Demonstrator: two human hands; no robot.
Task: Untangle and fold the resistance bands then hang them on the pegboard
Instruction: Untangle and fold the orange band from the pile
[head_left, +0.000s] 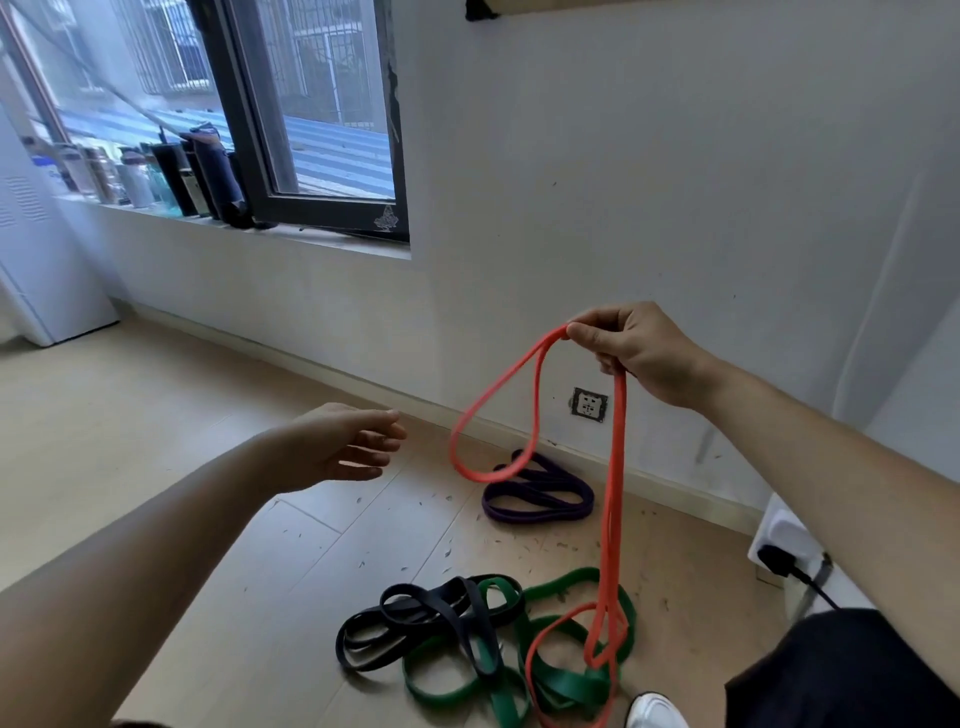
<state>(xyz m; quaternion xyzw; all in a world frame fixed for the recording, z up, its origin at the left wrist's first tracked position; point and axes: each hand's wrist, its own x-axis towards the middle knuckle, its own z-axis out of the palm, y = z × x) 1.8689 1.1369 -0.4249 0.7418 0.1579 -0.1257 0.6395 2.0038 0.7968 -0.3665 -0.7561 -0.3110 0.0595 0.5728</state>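
Pinching the orange band (613, 467) near its top, the right hand (636, 353) holds it up at three o'clock; its lower end seems caught in the green band (563, 685) at six. The left hand (340, 441) is spread, empty. The black band (415, 616) and purple band (540, 496) lie unhung.

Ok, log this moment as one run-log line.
right hand: holds orange band up | left hand: open, empty | orange band tail: lying over green band on floor | black band, purple band: on floor

White wall (649, 156), dark-framed window (291, 130), bottles on sill (156, 176), pale wood floor (156, 415), wall socket (589, 404)
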